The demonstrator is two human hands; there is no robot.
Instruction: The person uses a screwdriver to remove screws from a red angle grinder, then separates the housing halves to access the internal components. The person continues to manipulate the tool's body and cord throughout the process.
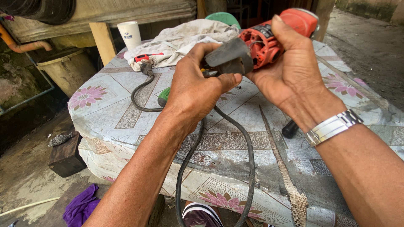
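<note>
Outdoors, on a rough concrete floor, stands a worktable (126, 122) covered in worn sheeting with pink flower and tile patterns. Held just above the middle of that table is a red power tool (269, 40) with a black front housing. Both of the person's bare hands grip it. The left hand (195, 86) is closed around the black front end, thumb pressed along its lower edge and fingers curled over the top. The right hand (290, 71), with a silver wristwatch (332, 126) on its wrist, cups the red body from the side, thumb stretched up across it. A black power cord (248, 168) hangs from the tool, loops over the table's near edge and trails back across the table to a plug (146, 67). A crumpled pale cloth (181, 38) lies at the table's far side, with a white cup (130, 34) beside it. A purple rag (82, 206) lies on the floor below the table's left side.
</note>
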